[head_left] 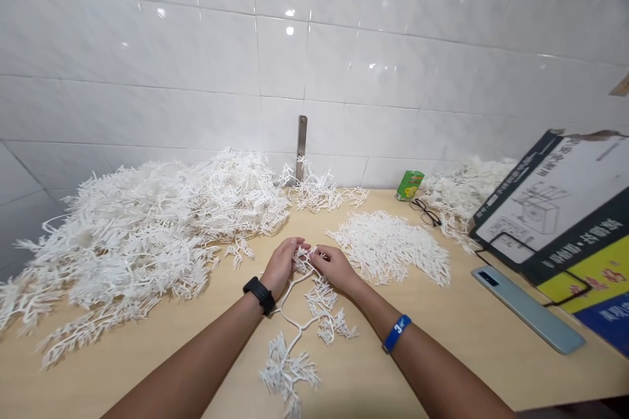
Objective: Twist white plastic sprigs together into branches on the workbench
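Observation:
A white plastic coral-like branch with feathery tufts lies along the table toward me, its far end raised between my hands. My left hand, with a black watch at the wrist, is closed around that end. Opposite it, my right hand pinches a tip of the same branch with thumb and finger; a blue band circles that wrist. Just right of my hands spreads a flat pile of small white pieces. To the left rises a large heap of white branches.
Behind my hands, a smaller cluster of branches lies below a metal strip at the tiled wall. Rightward are a green box, glasses, another white heap, a phone and a large printed carton.

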The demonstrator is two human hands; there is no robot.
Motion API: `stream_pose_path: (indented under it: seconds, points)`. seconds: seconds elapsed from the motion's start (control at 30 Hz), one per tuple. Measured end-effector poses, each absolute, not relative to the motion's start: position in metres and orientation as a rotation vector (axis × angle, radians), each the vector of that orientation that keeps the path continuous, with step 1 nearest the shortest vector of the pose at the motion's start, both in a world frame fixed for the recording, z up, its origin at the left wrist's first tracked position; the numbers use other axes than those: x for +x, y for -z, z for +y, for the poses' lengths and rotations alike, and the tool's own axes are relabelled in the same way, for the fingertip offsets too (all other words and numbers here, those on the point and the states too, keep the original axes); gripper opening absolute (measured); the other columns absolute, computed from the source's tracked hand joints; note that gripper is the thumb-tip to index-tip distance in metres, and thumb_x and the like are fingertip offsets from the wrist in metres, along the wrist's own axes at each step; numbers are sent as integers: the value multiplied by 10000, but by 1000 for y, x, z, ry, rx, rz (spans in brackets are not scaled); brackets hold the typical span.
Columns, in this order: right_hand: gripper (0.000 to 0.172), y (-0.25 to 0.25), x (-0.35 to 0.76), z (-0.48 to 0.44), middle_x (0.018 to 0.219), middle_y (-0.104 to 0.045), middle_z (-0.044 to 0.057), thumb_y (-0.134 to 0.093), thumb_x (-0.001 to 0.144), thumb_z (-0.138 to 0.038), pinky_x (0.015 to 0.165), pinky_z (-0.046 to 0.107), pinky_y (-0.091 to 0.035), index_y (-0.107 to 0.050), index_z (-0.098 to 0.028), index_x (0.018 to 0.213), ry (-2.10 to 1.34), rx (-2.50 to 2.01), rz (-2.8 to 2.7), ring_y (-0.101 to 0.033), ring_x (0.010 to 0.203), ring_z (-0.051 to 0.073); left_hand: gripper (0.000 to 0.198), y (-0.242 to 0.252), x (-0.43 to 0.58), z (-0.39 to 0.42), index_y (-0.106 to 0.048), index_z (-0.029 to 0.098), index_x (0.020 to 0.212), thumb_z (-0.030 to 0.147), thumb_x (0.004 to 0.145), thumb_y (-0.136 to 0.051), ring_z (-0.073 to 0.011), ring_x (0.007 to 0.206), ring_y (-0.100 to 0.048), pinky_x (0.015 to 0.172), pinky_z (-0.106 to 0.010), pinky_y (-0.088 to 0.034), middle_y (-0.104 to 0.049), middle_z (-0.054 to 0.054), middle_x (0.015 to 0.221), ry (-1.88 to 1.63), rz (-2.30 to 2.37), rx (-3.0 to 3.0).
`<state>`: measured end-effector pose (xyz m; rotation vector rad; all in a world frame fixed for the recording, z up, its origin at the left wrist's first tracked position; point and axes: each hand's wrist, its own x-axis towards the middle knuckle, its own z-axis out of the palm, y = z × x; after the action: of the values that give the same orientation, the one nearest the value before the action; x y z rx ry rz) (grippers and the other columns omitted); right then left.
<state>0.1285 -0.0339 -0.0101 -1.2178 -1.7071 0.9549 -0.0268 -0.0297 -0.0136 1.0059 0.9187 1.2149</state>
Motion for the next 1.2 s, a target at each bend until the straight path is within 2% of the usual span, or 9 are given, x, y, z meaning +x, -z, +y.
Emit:
stream_pose_path:
  seconds: [0.13, 0.37, 0.57, 0.73, 0.83, 0.93, 1.07, 1.13, 1.2]
  points:
    - [281, 14, 132, -25, 573, -509, -23, -523, 796, -377, 580, 244, -355, -517, -184, 592, -1005, -1148, -1570, -454, 573, 120, 455, 4, -26, -34, -569, 160, 972, 591, 826, -556, -161, 793, -662, 807, -329, -527, -679, -83, 868, -1204, 877, 912]
    - [275, 17, 136, -23, 612, -541, -8, -563, 763, -436, 542, 246, -366, -572, -179, 664, -1165, -1032, -1433, -457, 563, 124, 381, -6, -15, -48, -656, 118, 840, 450, 688, -763, -173, 799, -628, 835, -340, -483, -695, -86, 868, -1038, 936, 1337]
    - [297, 17, 136, -23, 594, -545, -10, -535, 772, -440, 544, 243, -364, -561, -176, 637, -1127, -1055, -1504, -464, 557, 122, 480, -2, -12, -41, -659, 117, 697, 593, 675, -711, -177, 719, -609, 792, -346, -485, -666, -59, 674, -1050, 1033, 1316]
    - [295, 14, 138, -24, 703, -615, 12, -550, 775, -443, 601, 247, -383, -634, -161, 768, -1052, -1019, -1681, -509, 644, 137, 521, 7, -16, -23, -691, 106, 802, 610, 669, -711, -172, 692, -619, 785, -352, -496, -693, -72, 721, -1033, 964, 1279]
    - [299, 12, 139, -24, 648, -565, -8, -533, 789, -440, 599, 247, -351, -599, -165, 690, -912, -1075, -1763, -469, 628, 128, 524, 9, -15, -17, -690, 108, 838, 616, 710, -669, -165, 681, -604, 761, -338, -495, -686, -62, 720, -1057, 950, 1334]
    - [320, 11, 139, -22, 587, -487, -30, -547, 784, -445, 570, 246, -311, -532, -174, 614, -849, -1110, -1774, -415, 594, 115, 564, 6, -14, -18, -678, 112, 1018, 609, 757, -628, -185, 817, -634, 832, -338, -485, -708, -90, 876, -1066, 853, 1337]
    - [302, 13, 139, -20, 577, -485, -39, -592, 751, -467, 528, 244, -297, -587, -170, 695, -1036, -1047, -1647, -399, 551, 106, 701, 3, -17, -21, -515, 150, 1326, 546, 769, -665, -180, 888, -637, 891, -354, -465, -697, -90, 1002, -1034, 803, 1325]
    - [304, 13, 139, -19, 587, -507, -36, -611, 726, -464, 516, 244, -301, -622, -162, 757, -1156, -997, -1540, -404, 533, 101, 757, 2, -18, -21, -471, 156, 1366, 499, 739, -718, -189, 924, -634, 913, -363, -455, -690, -92, 1037, -1029, 815, 1313]
    - [310, 13, 139, -19, 594, -523, -30, -634, 698, -458, 509, 241, -301, -634, -156, 767, -1220, -974, -1459, -405, 525, 96, 698, 1, -19, -21, -545, 129, 1289, 492, 723, -732, -209, 957, -627, 922, -366, -448, -693, -101, 1027, -1007, 831, 1343]
